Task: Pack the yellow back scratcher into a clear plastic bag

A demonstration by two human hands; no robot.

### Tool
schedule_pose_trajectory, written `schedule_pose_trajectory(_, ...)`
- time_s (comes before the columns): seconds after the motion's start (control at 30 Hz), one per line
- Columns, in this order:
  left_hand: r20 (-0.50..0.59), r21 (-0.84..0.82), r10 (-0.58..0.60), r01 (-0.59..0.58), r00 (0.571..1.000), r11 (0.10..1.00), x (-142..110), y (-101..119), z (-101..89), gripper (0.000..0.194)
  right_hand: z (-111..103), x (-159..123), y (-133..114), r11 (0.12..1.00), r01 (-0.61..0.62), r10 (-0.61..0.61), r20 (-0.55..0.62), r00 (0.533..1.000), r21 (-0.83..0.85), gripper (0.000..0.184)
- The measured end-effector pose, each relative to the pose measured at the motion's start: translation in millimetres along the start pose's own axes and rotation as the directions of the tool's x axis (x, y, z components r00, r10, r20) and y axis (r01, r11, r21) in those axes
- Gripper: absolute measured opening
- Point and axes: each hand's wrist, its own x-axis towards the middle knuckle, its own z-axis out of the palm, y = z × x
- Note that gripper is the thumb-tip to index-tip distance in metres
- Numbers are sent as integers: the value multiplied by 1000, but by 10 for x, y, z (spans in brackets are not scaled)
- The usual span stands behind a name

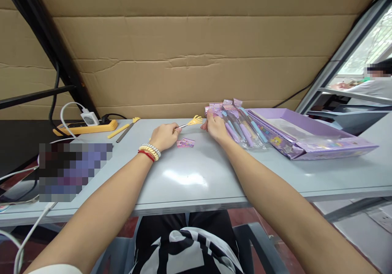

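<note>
My left hand (pixel 165 136), with braided bracelets at its wrist, grips a back scratcher with a thin metal rod and a yellow hand-shaped head (pixel 195 120). The head points right, toward my right hand (pixel 216 126). My right fingers are curled together just beside the head; whether they hold anything is hidden. Small pink printed cards (pixel 185 143) lie on the table between my hands. Close to my right hand is a pile of clear-wrapped back scratchers (pixel 245 129) with purple and blue handles. Another yellow back scratcher (pixel 125 130) lies at the left, with a yellow stick beside it.
An open purple box (pixel 306 137) stands on the grey table (pixel 190 192) at the right. A yellow power strip (pixel 85 128) with a white charger and cables sits at the left, behind a blurred-out item. Cardboard (pixel 190 37) walls the back. Another person sits at far right.
</note>
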Motion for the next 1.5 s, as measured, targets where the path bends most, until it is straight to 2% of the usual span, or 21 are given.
schedule_pose_trajectory(0.17, 70, 34, -70, 68, 995, 997, 47, -91, 33, 40, -21, 15, 12, 998, -20, 18, -33, 999, -52, 55)
schedule_pose_trajectory(0.4, 122, 60, 1, -8, 993, 998, 61, -144, 73, 38, -17, -20, -52, 992, -45, 47, 14, 999, -115, 46)
schedule_pose_trajectory(0.5, 130, 56, 4, -11, 992, 998, 54, -129, 74, 37, -14, -19, -66, 979, -60, 59, -12, 998, -192, 43)
schedule_pose_trajectory(0.6, 86, 8, -32, 32, 996, 999, 52, -112, 59, 49, 7, -24, -56, 979, -8, -7, -72, 997, -203, 44)
schedule_pose_trajectory(0.67, 18, -62, -101, 102, 995, 993, 57, -106, 41, 64, 34, -39, -42, 988, 70, -78, -56, 995, -136, 44)
schedule_pose_trajectory(0.73, -57, -111, -167, 160, 984, 981, 69, -108, 20, 70, 64, -60, -33, 986, 153, -154, -14, 988, -62, 43)
schedule_pose_trajectory(0.8, -111, -108, -199, 188, 974, 976, 83, -114, -3, 61, 84, -80, -37, 980, 200, -200, 19, 980, -15, 38)
schedule_pose_trajectory(0.87, -120, -94, -211, 200, 970, 975, 98, -119, -27, 47, 82, -91, -57, 983, 184, -184, 56, 981, 8, 33)
schedule_pose_trajectory(0.93, -116, -112, -246, 233, 962, 966, 107, -117, -51, 39, 55, -93, -90, 991, 131, -131, 69, 989, -7, 42)
schedule_pose_trajectory(1.0, -128, -140, -304, 286, 944, 948, 110, -109, -70, 37, 13, -90, -130, 995, 69, -68, 17, 998, -65, 41)
schedule_pose_trajectory(1.07, -158, -148, -352, 330, 923, 932, 107, -98, -82, 35, -22, -93, -172, 993, 50, -58, -73, 996, -107, 34)
schedule_pose_trajectory(1.17, -205, -148, -343, 318, 917, 937, 95, -95, -84, 39, -45, -120, -248, 982, 170, -182, -175, 968, -82, 33)
schedule_pose_trajectory(1.23, -219, -125, -287, 265, 932, 956, 88, -110, -82, 42, -77, -146, -325, 961, 270, -278, -226, 934, -66, 30)
schedule_pose_trajectory(1.3, -213, -82, -213, 200, 954, 976, 85, -140, -84, 42, -182, -162, -411, 945, 316, -326, -252, 911, -80, 25)
schedule_pose_trajectory(1.37, -194, -48, -164, 158, 967, 986, 84, -178, -91, 41, -404, -163, -474, 942, 317, -335, -255, 907, -109, 20)
schedule_pose_trajectory(1.43, -168, -48, -167, 161, 972, 986, 86, -211, -103, 40, -748, -159, -471, 947, 277, -314, -292, 903, -163, 16)
schedule_pose_trajectory(1.5, -141, -58, -191, 185, 971, 981, 89, -230, -113, 39, -1182, -173, -388, 948, 180, -273, -380, 884, -261, 14)
